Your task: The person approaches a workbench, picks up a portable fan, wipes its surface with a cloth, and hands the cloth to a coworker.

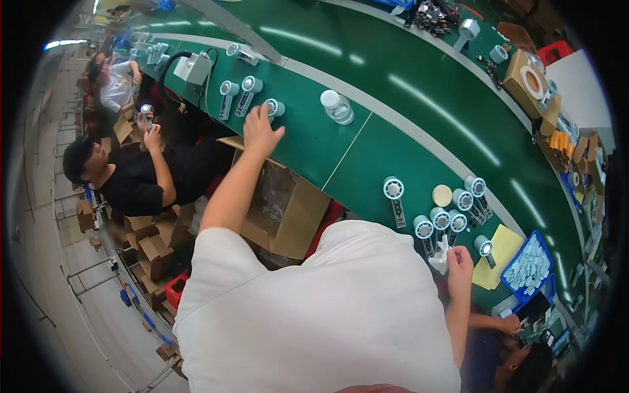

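Note:
My left hand (261, 132) reaches out over the green bench, fingers spread and thumb apart. Just beyond its fingertips is a small handheld fan (276, 109), partly hidden by the hand; I cannot tell whether they touch. Two more handheld fans (248, 93) lie beside it. On the other side, my right hand (460, 260) pinches a crumpled white cloth (441, 257). Close to that hand lies a cluster of several handheld fans (439, 218) with pale blue round heads and dark handles. A single handheld fan (394, 190) lies a little apart from them.
A clear bottle (337, 107) with a white cap stands on the bench. Near my right side are a round beige disc (442, 195), yellow paper (503, 249) and a blue tray (552, 285) of pale parts. An open cardboard box (298, 219) sits below the bench edge. Co-workers sit on both sides.

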A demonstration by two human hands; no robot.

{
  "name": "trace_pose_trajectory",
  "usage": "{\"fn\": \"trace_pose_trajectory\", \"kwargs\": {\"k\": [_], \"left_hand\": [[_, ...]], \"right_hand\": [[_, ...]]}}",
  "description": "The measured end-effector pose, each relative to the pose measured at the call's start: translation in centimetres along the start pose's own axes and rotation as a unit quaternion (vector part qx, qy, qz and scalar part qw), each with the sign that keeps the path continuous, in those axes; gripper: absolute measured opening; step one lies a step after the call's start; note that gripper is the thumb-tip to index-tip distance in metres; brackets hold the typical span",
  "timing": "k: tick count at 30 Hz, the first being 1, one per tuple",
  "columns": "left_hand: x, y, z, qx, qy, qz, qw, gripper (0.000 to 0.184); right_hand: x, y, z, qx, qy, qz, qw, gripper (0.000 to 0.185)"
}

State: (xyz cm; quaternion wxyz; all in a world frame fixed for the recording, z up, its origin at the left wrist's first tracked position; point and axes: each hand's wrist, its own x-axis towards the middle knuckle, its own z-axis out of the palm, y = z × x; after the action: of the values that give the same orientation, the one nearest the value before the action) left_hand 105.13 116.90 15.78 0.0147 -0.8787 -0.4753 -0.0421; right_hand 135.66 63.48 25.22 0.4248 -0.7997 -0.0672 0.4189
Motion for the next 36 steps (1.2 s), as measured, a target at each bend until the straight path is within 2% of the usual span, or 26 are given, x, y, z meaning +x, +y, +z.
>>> {"fn": "trace_pose_trajectory", "kwargs": {"k": [3,7,9,10,12,15,17,18,19,21,24,28,32,36], "left_hand": [[4.5,-1.4,2.4,-0.002,-0.025,-0.045,0.999,0.076],[8.4,-2.6,3.8,-0.081,-0.227,-0.122,0.963,0.071],[7.0,-2.7,2.7,-0.143,-0.161,-0.066,0.974,0.063],[6.2,-2.0,1.2,-0.145,-0.163,-0.061,0.974,0.063],[4.1,0.0,-3.3,-0.275,-0.153,-0.060,0.947,0.060],[1.4,3.1,-9.0,-0.322,-0.136,-0.034,0.936,0.059],[0.4,5.2,-12.4,-0.411,-0.148,0.017,0.900,0.059],[0.0,6.2,-13.3,-0.449,-0.166,0.013,0.878,0.058],[-0.7,7.4,-13.8,-0.465,-0.121,0.060,0.875,0.058],[-2.4,9.8,-15.4,-0.448,-0.114,0.093,0.882,0.058],[-5.8,13.5,-15.7,-0.523,-0.144,0.087,0.836,0.059],[-10.3,17.6,-16.3,-0.490,-0.097,0.129,0.857,0.059],[-13.6,20.4,-17.0,-0.466,-0.129,0.158,0.861,0.059],[-15.1,22.7,-18.2,-0.443,-0.102,0.185,0.872,0.059]], "right_hand": [[0.2,-2.5,2.6,-0.011,-0.001,0.007,1.000,0.009],[-0.6,-4.5,3.8,-0.040,0.032,0.022,0.998,0.010],[-0.8,-4.6,3.7,-0.035,0.050,0.032,0.998,0.010],[-1.0,-4.4,3.7,-0.028,0.060,0.040,0.997,0.010],[-1.5,-3.8,3.6,-0.014,0.075,0.060,0.995,0.010],[-1.5,-3.3,3.6,-0.030,0.064,0.059,0.996,0.010],[-0.6,-3.2,3.8,-0.043,0.042,0.039,0.997,0.010],[-0.2,-3.8,3.8,-0.077,0.021,0.025,0.996,0.010],[0.3,-4.4,3.9,-0.106,-0.004,0.001,0.994,0.010],[1.4,-3.8,3.9,-0.075,-0.029,-0.036,0.996,0.010],[1.7,-4.4,3.5,-0.071,-0.044,-0.081,0.993,0.010],[1.0,-3.1,1.8,-0.043,-0.058,-0.126,0.989,0.010],[0.3,-1.1,-0.3,-0.021,-0.063,-0.132,0.989,0.010],[-0.9,-0.4,-1.0,0.007,-0.058,-0.132,0.990,0.010]]}}
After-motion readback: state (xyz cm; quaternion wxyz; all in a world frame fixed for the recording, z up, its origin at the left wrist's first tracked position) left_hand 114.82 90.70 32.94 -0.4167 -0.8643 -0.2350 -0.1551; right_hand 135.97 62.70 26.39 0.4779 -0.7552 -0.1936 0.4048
